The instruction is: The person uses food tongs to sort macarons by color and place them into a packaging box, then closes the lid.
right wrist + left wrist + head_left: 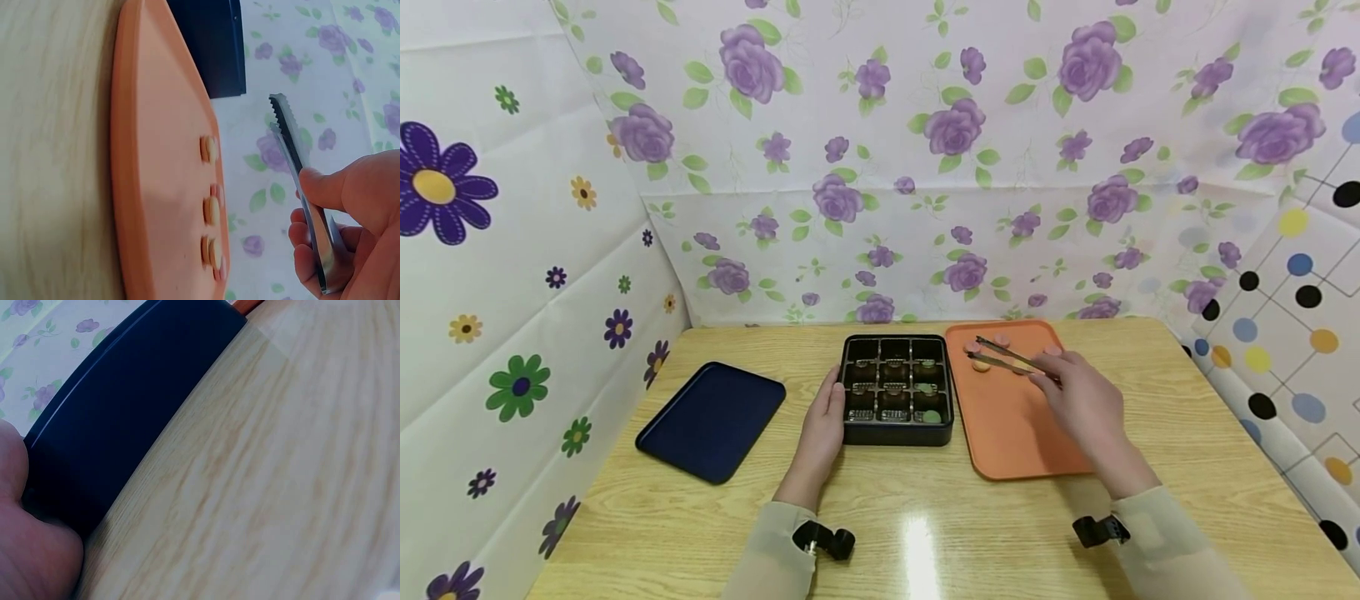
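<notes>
Tongs (pixel 320 234): metal, with toothed tips a little apart and nothing between them; in the head view they point between nine and ten o'clock, above the far part of the orange tray.
Right hand (pixel 1086 400): of the two hands, the one whose thumb and curled fingers grip the tongs.
Left hand (pixel 826 421): fingers fairly straight, resting against the box's nine o'clock side.
Box (pixel 897 433): dark, upright on the worktop (pixel 880 500), divided three by three.
Green rounds (pixel 931 417): one in each compartment of the box's three o'clock column.
Orange tray (pixel 1022 433): just beside the box, at its three o'clock.
Small pink and yellowish rounds (pixel 981 365): lying towards the orange tray's twelve o'clock end.
Navy tray (pixel 711 421): apart from the box, at its nine o'clock.
</notes>
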A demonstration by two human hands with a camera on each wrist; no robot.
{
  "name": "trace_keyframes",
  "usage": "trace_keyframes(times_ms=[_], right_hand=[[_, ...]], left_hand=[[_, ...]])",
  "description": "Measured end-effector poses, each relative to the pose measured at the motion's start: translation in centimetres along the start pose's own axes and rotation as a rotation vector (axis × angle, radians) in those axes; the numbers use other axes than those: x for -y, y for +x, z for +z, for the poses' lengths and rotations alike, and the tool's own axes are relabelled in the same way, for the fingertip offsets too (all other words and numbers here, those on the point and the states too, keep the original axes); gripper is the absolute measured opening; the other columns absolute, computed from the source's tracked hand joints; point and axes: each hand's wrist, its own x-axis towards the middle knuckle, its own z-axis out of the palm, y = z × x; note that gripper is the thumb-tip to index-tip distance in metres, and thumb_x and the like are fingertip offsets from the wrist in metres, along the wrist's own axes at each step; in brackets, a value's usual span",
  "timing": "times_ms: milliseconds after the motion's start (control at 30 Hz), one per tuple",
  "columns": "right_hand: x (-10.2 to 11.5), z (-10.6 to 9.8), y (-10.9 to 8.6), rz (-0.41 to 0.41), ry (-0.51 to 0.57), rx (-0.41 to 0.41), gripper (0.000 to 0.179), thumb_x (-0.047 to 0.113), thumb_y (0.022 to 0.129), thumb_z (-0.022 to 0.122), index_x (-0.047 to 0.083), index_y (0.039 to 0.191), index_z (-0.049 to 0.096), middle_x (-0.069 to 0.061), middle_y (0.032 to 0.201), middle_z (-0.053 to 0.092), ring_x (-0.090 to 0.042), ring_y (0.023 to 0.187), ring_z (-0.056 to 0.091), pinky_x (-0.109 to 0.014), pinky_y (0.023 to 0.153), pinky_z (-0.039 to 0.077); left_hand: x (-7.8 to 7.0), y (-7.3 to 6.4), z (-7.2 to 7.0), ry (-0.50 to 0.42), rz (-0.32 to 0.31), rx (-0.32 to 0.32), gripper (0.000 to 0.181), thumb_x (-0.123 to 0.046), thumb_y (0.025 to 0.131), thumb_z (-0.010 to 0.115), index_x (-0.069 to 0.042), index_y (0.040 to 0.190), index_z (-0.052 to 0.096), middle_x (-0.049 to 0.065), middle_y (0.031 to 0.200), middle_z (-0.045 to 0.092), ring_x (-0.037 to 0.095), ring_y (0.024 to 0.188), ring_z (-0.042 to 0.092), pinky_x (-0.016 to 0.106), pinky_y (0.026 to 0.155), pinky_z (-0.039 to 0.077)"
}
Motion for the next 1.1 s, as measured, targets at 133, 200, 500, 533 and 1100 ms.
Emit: trace_keyframes(times_ms=[133, 200, 500, 533, 1100], right_hand=[[-0.8, -0.5, -0.5, 0.024, -0.003, 0.001, 0.032, 0.026, 0.107, 0.078, 0.011, 0.135, 0.080, -0.015, 0.107, 0.069, -0.025, 0.073, 0.064, -0.040, 0.055, 0.044], [-1.2, -0.7, -0.8, 0.034, -0.003, 0.000, 0.034, 0.027, 0.108, 0.078, 0.010, 0.137, 0.079, -0.015, 0.108, 0.069, -0.024, 0.074, 0.064, -0.039, 0.055, 0.044], [-3.3, -1.3, -1.8, 0.038, -0.009, -0.026, 0.034, 0.027, 0.108, 0.077, 0.009, 0.137, 0.078, -0.019, 0.110, 0.070, -0.030, 0.078, 0.068, -0.040, 0.054, 0.045], [-3.5, -1.4, -1.9, 0.042, -0.012, -0.027, 0.034, 0.027, 0.109, 0.076, 0.008, 0.137, 0.078, -0.020, 0.112, 0.070, -0.031, 0.079, 0.068, -0.040, 0.054, 0.046], [-6.9, -2.2, -3.2, 0.101, -0.049, 0.046, 0.036, 0.026, 0.108, 0.076, 0.005, 0.137, 0.074, -0.025, 0.114, 0.069, -0.038, 0.086, 0.070, -0.045, 0.056, 0.050]], left_hand=[[0.0, 0.0, 0.0, -0.004, -0.003, 0.005, 0.060, -0.045, 0.123, 0.035, -0.024, 0.179, 0.024, 0.006, 0.182, 0.022, 0.036, 0.166, 0.022, 0.063, 0.132, 0.022], [0.0, 0.0, 0.0, -0.005, -0.001, 0.006, 0.060, -0.045, 0.123, 0.035, -0.024, 0.179, 0.024, 0.006, 0.182, 0.022, 0.036, 0.166, 0.022, 0.063, 0.132, 0.022], [0.1, 0.0, -0.1, -0.010, 0.003, 0.012, 0.061, -0.045, 0.123, 0.033, -0.024, 0.179, 0.023, 0.006, 0.183, 0.021, 0.036, 0.167, 0.021, 0.064, 0.132, 0.021], [0.1, 0.0, -0.1, -0.012, 0.003, 0.013, 0.061, -0.045, 0.123, 0.033, -0.024, 0.179, 0.023, 0.006, 0.183, 0.021, 0.036, 0.167, 0.021, 0.064, 0.132, 0.021], [0.1, 0.0, -0.1, -0.012, 0.004, 0.013, 0.060, -0.045, 0.123, 0.034, -0.024, 0.179, 0.023, 0.006, 0.183, 0.021, 0.036, 0.167, 0.022, 0.063, 0.132, 0.022]])
